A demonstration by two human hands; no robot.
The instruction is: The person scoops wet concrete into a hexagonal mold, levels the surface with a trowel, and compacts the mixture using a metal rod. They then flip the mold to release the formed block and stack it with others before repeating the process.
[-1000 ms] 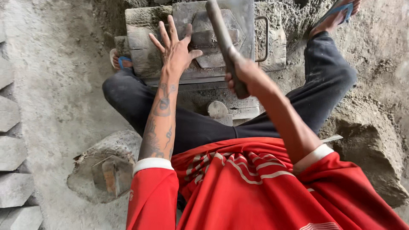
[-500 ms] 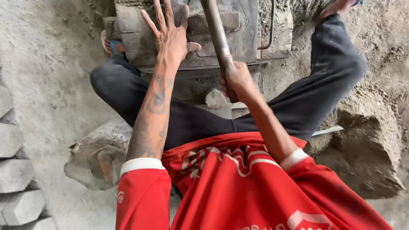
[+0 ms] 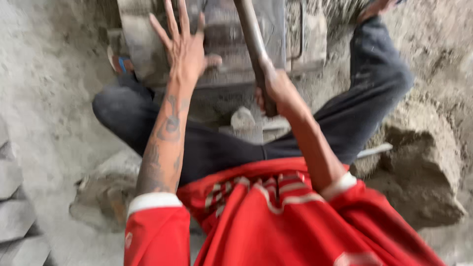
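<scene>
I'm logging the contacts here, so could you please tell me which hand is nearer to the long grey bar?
Right. The right hand grips the grey bar; the left hand lies spread on the metal mould beside it.

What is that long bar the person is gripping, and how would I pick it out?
Start at the grey metal mould between the person's knees at the top of the picture. The left hand lies spread flat on it; beside it the right hand is closed around the bar. It is the only long, dark, round rod, slanting up out of frame.
</scene>
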